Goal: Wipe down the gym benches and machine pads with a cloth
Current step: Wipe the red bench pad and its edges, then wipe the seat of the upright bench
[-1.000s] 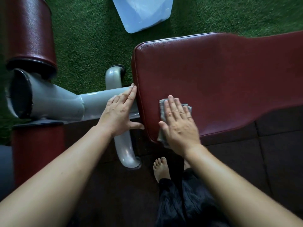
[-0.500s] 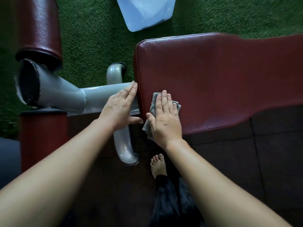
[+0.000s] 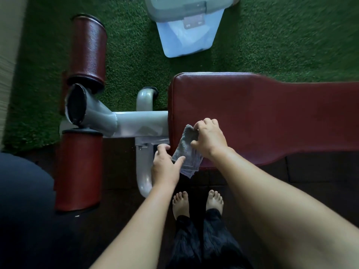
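i've got the grey cloth (image 3: 186,150) held just over the near left corner of the maroon bench pad (image 3: 262,117). r hand (image 3: 210,139) is bunched round its top end, l hand (image 3: 165,167) pinches the lower edge. looks light, soft & floppy, so prob best gripped by the folded edges, then pressed flat.

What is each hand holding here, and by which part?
Both hold the grey cloth: the right hand grips its upper end, the left hand pinches its lower edge.
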Motion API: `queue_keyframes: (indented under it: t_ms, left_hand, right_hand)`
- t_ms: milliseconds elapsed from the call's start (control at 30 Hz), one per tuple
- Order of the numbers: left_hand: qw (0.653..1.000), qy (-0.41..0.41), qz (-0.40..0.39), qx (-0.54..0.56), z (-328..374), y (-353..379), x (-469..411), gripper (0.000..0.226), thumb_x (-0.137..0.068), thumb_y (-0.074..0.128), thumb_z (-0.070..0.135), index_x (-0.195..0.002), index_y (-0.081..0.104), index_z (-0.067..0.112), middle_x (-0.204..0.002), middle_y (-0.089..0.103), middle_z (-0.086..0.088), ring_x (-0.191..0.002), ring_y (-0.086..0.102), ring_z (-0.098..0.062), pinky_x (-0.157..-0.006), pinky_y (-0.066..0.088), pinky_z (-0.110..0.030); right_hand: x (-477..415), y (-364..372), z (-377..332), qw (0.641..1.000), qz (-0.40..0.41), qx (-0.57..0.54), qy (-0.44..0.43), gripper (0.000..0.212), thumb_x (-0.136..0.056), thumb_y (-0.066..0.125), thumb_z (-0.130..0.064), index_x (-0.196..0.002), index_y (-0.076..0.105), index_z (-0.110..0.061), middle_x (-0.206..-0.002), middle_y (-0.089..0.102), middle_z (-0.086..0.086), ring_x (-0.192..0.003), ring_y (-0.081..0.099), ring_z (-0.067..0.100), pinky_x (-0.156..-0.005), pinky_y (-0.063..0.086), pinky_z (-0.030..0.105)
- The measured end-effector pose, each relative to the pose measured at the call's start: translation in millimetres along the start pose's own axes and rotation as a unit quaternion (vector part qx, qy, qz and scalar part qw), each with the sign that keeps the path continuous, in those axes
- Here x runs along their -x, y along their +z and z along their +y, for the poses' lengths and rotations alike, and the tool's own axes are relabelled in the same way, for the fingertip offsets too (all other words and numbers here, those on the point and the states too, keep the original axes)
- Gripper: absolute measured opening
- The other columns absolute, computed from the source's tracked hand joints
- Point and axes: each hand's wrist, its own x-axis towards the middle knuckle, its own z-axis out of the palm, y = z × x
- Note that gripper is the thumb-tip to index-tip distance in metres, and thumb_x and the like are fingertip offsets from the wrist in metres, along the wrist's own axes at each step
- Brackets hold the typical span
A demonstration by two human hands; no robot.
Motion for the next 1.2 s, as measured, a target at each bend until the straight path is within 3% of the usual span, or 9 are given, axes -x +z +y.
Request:
queue_keyframes:
  t_ms: [200,433,500,567,767,833,933,1033,1200]
  left_hand:
    - [0.984,-0.152,0.017,0.087,1.5,11.2,3.8,0.034,-0.083,0.084,0.042,-0.099,0.062,0.022,-0.083,0.067,0.011,-0.079,0.064,-0.012,-0.06,0.041,-0.026]
    - [0.976,-0.171,-0.005,0.137,3.6,7.1,13.6,0.027,-0.085,0.079,0.045,-0.078,0.068,0.021,-0.073,0.071,0.006,-0.074,0.068,-0.02,-0.073,0.058,-0.037]
    - [0.966,-0.167,-0.015,0.196,11.6,-2.6,19.0,0.025,-0.083,0.08,0.042,-0.077,0.07,0.02,-0.071,0.073,0.002,-0.073,0.072,-0.022,-0.073,0.063,-0.042]
    - [0.947,-0.173,-0.03,0.267,24.5,-17.0,22.5,0.019,-0.087,0.08,0.03,-0.081,0.071,0.014,-0.076,0.075,-0.007,-0.073,0.073,-0.022,-0.073,0.066,-0.043]
    - [0.889,-0.17,-0.064,0.419,89.1,-74.6,44.2,0.012,-0.095,0.073,0.011,-0.097,0.067,0.001,-0.092,0.073,-0.018,-0.07,0.072,-0.015,-0.06,0.061,-0.031]
    - [0.885,-0.159,-0.073,0.431,106.9,-90.3,53.4,0.02,-0.091,0.079,0.023,-0.095,0.071,0.005,-0.093,0.075,-0.02,-0.072,0.072,-0.021,-0.066,0.064,-0.04]
    - [0.883,-0.133,-0.085,0.442,132.1,-113.2,65.9,0.042,-0.081,0.078,0.054,-0.085,0.081,0.013,-0.095,0.078,-0.021,-0.084,0.074,-0.031,-0.088,0.061,-0.054]
    - [0.884,-0.114,-0.128,0.434,162.0,-136.1,80.5,0.048,-0.101,0.06,0.049,-0.085,0.082,0.01,-0.087,0.079,-0.017,-0.077,0.075,-0.03,-0.08,0.06,-0.042]
    - [0.95,0.101,-0.198,0.221,199.8,-163.7,94.5,0.035,-0.088,0.068,0.046,-0.1,0.082,0.016,-0.088,0.078,0.004,-0.089,0.069,-0.018,-0.077,0.052,-0.031]
  right_hand:
    - [-7.4,-9.2,-3.0,0.998,-0.037,0.01,-0.05,0.021,-0.081,0.075,-0.026,-0.084,0.054,-0.023,-0.11,0.049,-0.002,-0.11,0.042,0.022,-0.082,0.047,0.033]
    - [12.6,-20.0,-7.8,0.993,-0.029,-0.108,-0.024,0.028,-0.077,0.076,-0.025,-0.102,0.061,-0.023,-0.089,0.063,0.0,-0.083,0.059,0.022,-0.072,0.048,0.034]
    - [21.5,-29.4,-10.9,0.994,-0.042,-0.092,-0.038,0.012,-0.078,0.072,-0.024,-0.079,0.063,-0.016,-0.084,0.062,0.002,-0.082,0.059,0.024,-0.072,0.048,0.035]
    - [34.4,-41.9,-17.9,0.992,-0.036,-0.117,-0.031,0.017,-0.079,0.071,-0.025,-0.069,0.061,-0.015,-0.084,0.056,0.0,-0.081,0.055,0.021,-0.071,0.042,0.032]
    - [91.5,-92.9,-52.7,0.976,-0.028,-0.217,0.001,0.018,-0.088,0.063,-0.027,-0.102,0.055,-0.017,-0.09,0.067,0.001,-0.082,0.061,0.023,-0.07,0.044,0.034]
    - [109.7,-109.5,-62.7,0.968,-0.004,-0.25,0.001,0.023,-0.092,0.061,-0.023,-0.112,0.052,-0.018,-0.092,0.067,0.003,-0.084,0.062,0.024,-0.068,0.038,0.03]
    - [129.5,-138.4,-71.1,0.961,0.026,-0.276,0.0,0.057,-0.092,0.068,-0.028,-0.144,0.048,-0.022,-0.121,0.071,0.008,-0.114,0.066,0.026,-0.085,0.043,0.023]
    - [145.5,-170.0,-69.5,0.967,0.04,-0.252,-0.007,0.089,-0.082,0.081,-0.044,-0.157,0.039,-0.02,-0.143,0.061,0.004,-0.132,0.057,0.019,-0.098,0.038,0.015]
    - [164.4,-212.1,-49.0,0.948,0.13,-0.288,0.034,0.05,-0.078,0.085,-0.033,-0.125,0.07,-0.029,-0.108,0.077,-0.006,-0.1,0.071,0.007,-0.076,0.043,0.002]
